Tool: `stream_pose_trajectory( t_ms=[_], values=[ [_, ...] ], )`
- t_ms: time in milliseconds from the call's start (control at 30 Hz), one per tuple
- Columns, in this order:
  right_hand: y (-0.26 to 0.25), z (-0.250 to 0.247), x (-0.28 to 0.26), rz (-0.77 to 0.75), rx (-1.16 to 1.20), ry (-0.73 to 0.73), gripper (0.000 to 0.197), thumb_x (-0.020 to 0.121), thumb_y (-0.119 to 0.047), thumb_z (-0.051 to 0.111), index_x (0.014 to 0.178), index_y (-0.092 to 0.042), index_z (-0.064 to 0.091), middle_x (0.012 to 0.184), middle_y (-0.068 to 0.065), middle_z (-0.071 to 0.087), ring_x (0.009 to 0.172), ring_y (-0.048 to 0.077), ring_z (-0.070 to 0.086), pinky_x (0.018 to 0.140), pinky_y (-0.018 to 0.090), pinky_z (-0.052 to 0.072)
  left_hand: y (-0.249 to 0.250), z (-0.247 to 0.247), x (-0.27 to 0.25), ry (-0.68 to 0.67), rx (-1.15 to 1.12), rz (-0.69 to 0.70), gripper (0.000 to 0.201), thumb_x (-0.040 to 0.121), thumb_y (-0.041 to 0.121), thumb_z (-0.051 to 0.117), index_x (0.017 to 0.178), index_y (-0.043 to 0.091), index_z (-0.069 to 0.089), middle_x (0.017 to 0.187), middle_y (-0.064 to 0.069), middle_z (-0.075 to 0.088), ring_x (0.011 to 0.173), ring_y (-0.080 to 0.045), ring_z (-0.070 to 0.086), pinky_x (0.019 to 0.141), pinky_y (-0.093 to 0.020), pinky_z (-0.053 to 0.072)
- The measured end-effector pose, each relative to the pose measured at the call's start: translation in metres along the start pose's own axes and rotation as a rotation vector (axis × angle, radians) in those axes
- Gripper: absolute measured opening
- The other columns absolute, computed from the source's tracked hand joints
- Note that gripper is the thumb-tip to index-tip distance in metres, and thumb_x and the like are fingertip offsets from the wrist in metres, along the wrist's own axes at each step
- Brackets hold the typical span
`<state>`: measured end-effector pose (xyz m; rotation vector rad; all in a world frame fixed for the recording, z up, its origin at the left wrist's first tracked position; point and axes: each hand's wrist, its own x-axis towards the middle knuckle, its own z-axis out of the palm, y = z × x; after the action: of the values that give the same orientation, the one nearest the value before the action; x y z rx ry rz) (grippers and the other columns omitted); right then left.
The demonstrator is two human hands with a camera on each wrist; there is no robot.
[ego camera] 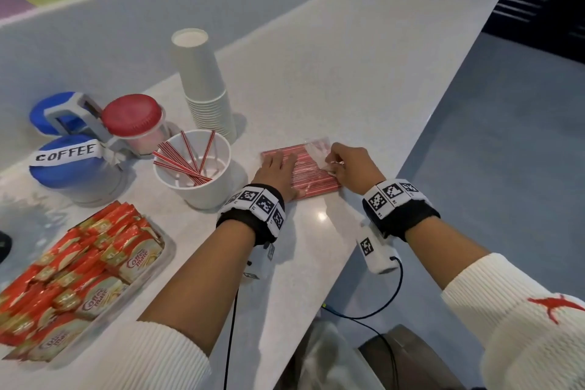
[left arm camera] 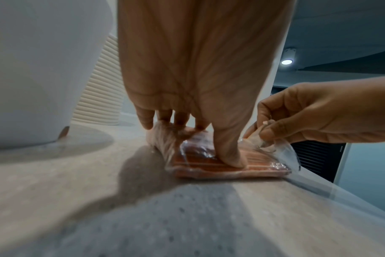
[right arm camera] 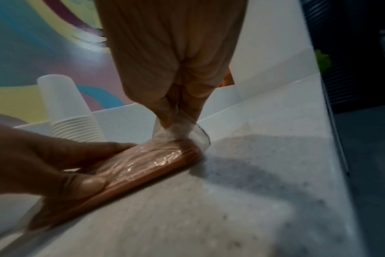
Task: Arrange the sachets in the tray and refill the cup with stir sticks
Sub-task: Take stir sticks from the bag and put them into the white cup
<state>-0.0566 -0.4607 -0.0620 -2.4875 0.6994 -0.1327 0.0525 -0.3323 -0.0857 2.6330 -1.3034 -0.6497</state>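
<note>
- The left hand (left arm camera: 196, 87) reaches down from the top of the view, palm facing the camera, fingers spread and fairly straight.
- Its thumb (left arm camera: 229, 149) and fingertips (left arm camera: 180, 120) press flat on a clear plastic packet of red stir sticks (left arm camera: 209, 165) lying on the pale speckled counter (left arm camera: 187, 217).
- Just right of the thumb, the right hand (left arm camera: 314, 114) pinches a loose flap of the clear wrapper (left arm camera: 283, 151), lifting it off the packet's right end.
- To the left of the pressing hand stands a white cup (left arm camera: 37, 69), close to the camera.
- Behind it, a stack of ribbed white paper cups (left arm camera: 99, 97) shows between the cup and the hand.
</note>
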Motion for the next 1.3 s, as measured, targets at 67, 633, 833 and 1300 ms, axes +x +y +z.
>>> stream_pose_trajectory(
  t_ms=[67,633,833,1300],
  values=[
    [0.0,0.001,0.002,0.014,0.021,0.02,0.007,0.09,-0.002,0.049,0.091,0.002,0.054,0.099,0.022,0.065,0.089,0.036,0.061,0.079,0.044,0.051,0.001,-0.002,-0.001,-0.004,0.004,-0.001,0.084,0.086,0.035,0.061,0.148,0.016,0.008,0.155,-0.013,0.01,0.144,-0.031,0.007,0.117,-0.042,0.017],
    [-0.012,-0.015,0.077,-0.043,-0.148,-0.319,0.052,0.088,-0.003,0.049,0.138,-0.016,0.041,0.146,0.003,0.041,0.133,0.02,0.039,0.107,0.025,0.029,0.014,-0.027,0.007,-0.081,-0.02,-0.119,0.074,0.085,0.045,0.058,0.146,0.025,0.021,0.149,-0.005,0.028,0.137,-0.027,0.024,0.109,-0.046,0.031],
    [-0.009,-0.016,0.103,-0.181,-0.175,-0.447,0.036,0.089,-0.009,0.055,0.125,-0.009,0.055,0.126,0.008,0.058,0.118,0.021,0.051,0.094,0.021,0.037,0.02,-0.032,0.012,-0.102,-0.098,-0.154,0.08,0.085,0.038,0.062,0.148,0.017,0.016,0.154,-0.007,0.019,0.142,-0.024,0.016,0.115,-0.038,0.019],
    [-0.003,-0.01,0.122,-0.461,-0.061,-0.72,0.007,0.086,-0.007,0.059,0.092,-0.01,0.061,0.09,0.0,0.057,0.075,0.015,0.057,0.06,0.022,0.046,0.029,-0.013,0.002,0.006,-0.261,-0.337,0.072,0.091,0.04,0.052,0.149,0.026,0.01,0.159,-0.002,0.001,0.146,-0.021,-0.001,0.117,-0.035,0.006]
  ],
)
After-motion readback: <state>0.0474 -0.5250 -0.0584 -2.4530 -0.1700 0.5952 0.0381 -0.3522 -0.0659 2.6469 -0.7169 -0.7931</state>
